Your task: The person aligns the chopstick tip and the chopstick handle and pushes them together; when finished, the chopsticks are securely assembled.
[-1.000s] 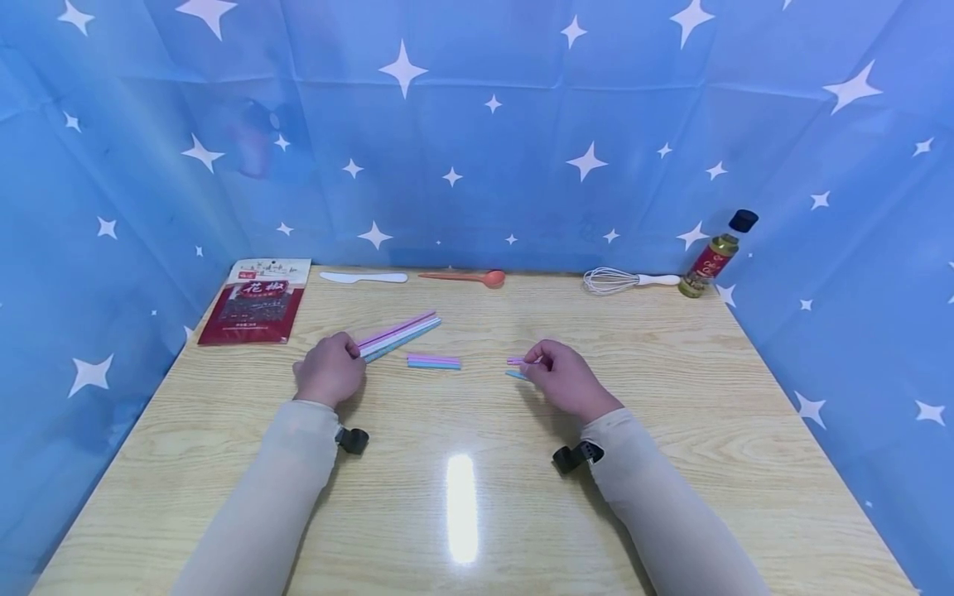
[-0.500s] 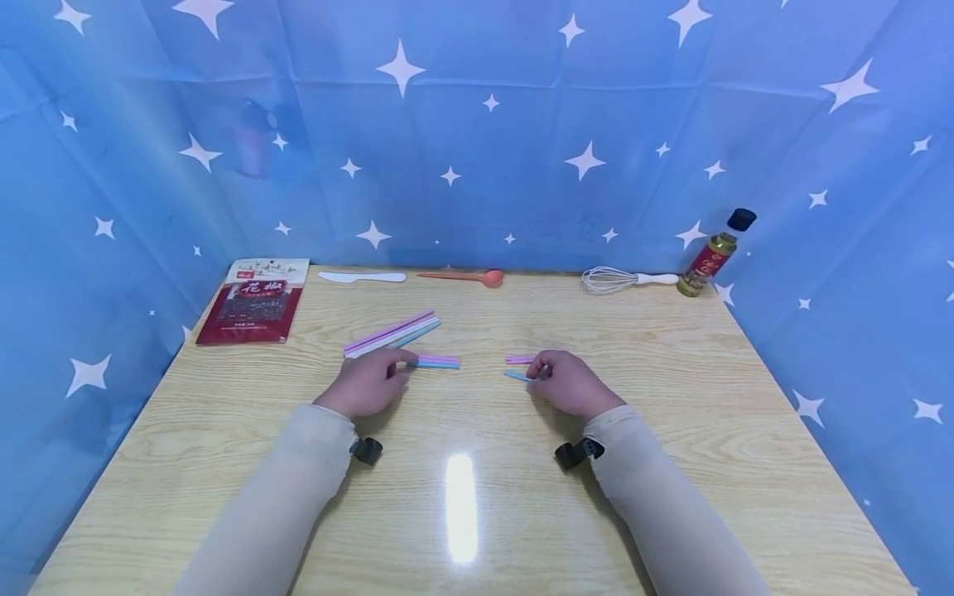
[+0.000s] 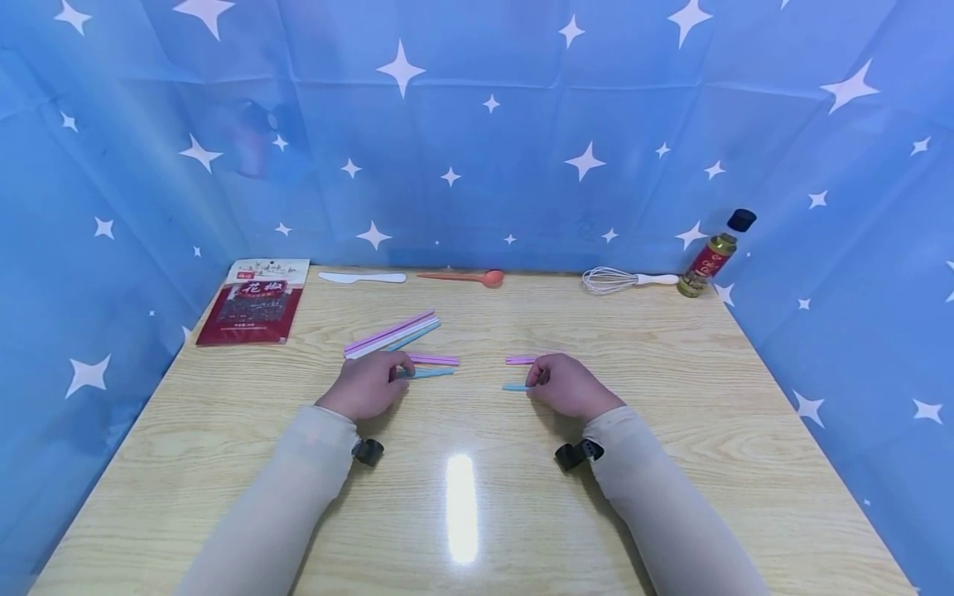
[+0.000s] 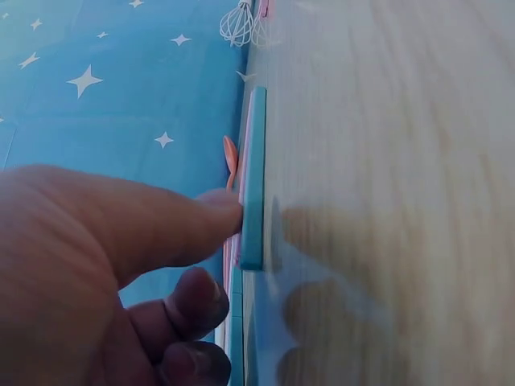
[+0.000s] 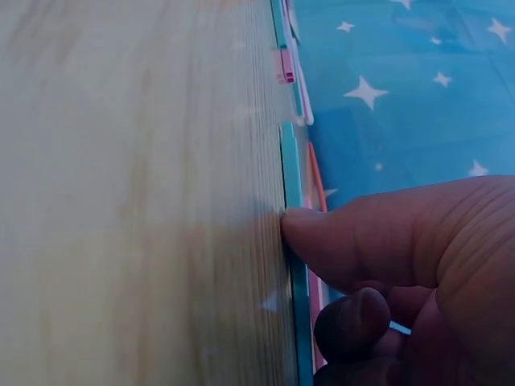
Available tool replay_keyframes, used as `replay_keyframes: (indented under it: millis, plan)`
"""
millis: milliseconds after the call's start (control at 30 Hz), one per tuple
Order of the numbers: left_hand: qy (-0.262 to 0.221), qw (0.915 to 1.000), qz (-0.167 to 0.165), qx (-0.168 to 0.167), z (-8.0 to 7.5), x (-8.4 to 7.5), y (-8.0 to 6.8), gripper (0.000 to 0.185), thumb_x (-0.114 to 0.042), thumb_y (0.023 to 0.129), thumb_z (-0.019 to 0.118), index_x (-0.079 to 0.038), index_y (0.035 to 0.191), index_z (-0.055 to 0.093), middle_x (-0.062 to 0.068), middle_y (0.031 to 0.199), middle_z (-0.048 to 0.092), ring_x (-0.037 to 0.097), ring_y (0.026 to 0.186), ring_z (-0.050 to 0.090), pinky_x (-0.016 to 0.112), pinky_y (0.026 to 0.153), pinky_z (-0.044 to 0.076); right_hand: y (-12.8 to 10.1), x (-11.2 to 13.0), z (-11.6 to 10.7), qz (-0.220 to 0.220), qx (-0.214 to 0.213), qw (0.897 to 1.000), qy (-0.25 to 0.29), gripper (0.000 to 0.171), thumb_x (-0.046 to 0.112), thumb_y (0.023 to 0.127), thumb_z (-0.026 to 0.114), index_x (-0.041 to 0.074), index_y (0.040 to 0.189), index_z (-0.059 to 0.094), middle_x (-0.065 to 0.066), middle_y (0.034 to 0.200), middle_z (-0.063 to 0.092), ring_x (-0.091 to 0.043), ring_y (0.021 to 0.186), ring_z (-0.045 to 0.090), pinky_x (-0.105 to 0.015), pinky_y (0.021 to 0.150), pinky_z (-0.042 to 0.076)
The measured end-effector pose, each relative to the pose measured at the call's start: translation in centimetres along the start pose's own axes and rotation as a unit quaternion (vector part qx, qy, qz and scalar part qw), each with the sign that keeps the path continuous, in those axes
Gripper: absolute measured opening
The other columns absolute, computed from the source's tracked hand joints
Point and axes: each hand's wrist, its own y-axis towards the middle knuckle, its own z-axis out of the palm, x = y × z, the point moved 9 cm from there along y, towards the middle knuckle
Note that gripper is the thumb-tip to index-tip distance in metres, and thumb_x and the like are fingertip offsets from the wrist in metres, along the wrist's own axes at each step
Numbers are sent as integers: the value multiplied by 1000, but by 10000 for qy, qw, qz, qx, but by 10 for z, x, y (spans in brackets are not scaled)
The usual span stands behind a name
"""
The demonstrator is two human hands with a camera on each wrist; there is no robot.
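My left hand (image 3: 367, 384) holds a short blue stick (image 3: 434, 372) by its left end, between the thumb and the curled fingers. In the left wrist view this blue stick (image 4: 254, 177) lies along the fingertip. Just behind it lies a short pink stick (image 3: 438, 360). My right hand (image 3: 570, 386) grips another short blue stick (image 3: 514, 387), whose right part is hidden under the fingers. The right thumb overlaps that blue stick (image 5: 291, 169) in the right wrist view. A second pink stick (image 3: 519, 360) lies behind the right hand, partly covered.
Long pink, white and blue sticks (image 3: 391, 334) lie slanted behind the left hand. Along the table's back edge are a red spice packet (image 3: 255, 306), a white knife (image 3: 363, 277), an orange spoon (image 3: 488, 279), a whisk (image 3: 611, 281) and an oil bottle (image 3: 706, 266).
My left hand moved right from the long sticks to the short ones. Both short blue sticks have shifted toward me, away from the pink ones, and the right one now lies straighter.
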Motion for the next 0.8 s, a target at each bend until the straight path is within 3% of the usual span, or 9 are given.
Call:
replay_keyframes:
  millis: [100,233,300,400,533,800]
  plan:
    - [70,10000,-62,2,1,2,1,4,-16,97,72,-19,98,69,-2,80,59,18,75,53,52,89,40,0,2,3,-14,32,9999,-114,8,8,95,73,11,88,70,-3,84,63,-20,74,53,-33,68,44]
    - [135,9998,-107,22,1,3,0,13,-16,97,73,-19,87,65,-3,80,60,17,76,54,43,81,41,-2,11,6,-211,100,9997,-106,8,9,98,71,10,90,69,-2,84,61,-19,72,52,-32,67,44]
    - [38,10000,-24,-22,0,2,0,12,-15,98,70,-18,88,64,-1,82,59,17,75,53,39,78,42,-4,18,6,-406,90,9991,-34,8,9,100,68,10,92,68,-3,84,59,-20,72,52,-32,65,44]
    - [-449,9988,163,-99,-1,-4,0,7,-15,101,68,-15,94,65,1,87,61,18,78,54,35,75,45,-6,28,5,-751,-32,9971,140,7,10,103,65,10,96,65,-3,88,61,-21,82,58,-32,69,44]
    - [-1092,9930,426,-168,-1,-12,0,4,-17,104,65,-13,103,65,1,90,61,17,79,53,33,72,47,-10,43,4,-1151,-220,9920,462,5,10,106,63,10,101,63,-2,93,61,-21,87,57,-34,76,44]
    - [-1378,9870,776,-272,-3,-24,-2,4,-17,105,66,-14,102,64,1,81,55,16,69,46,31,63,42,-17,61,1,-1536,-550,9824,909,4,10,106,62,8,102,63,-2,90,57,-19,75,49,-28,68,42]
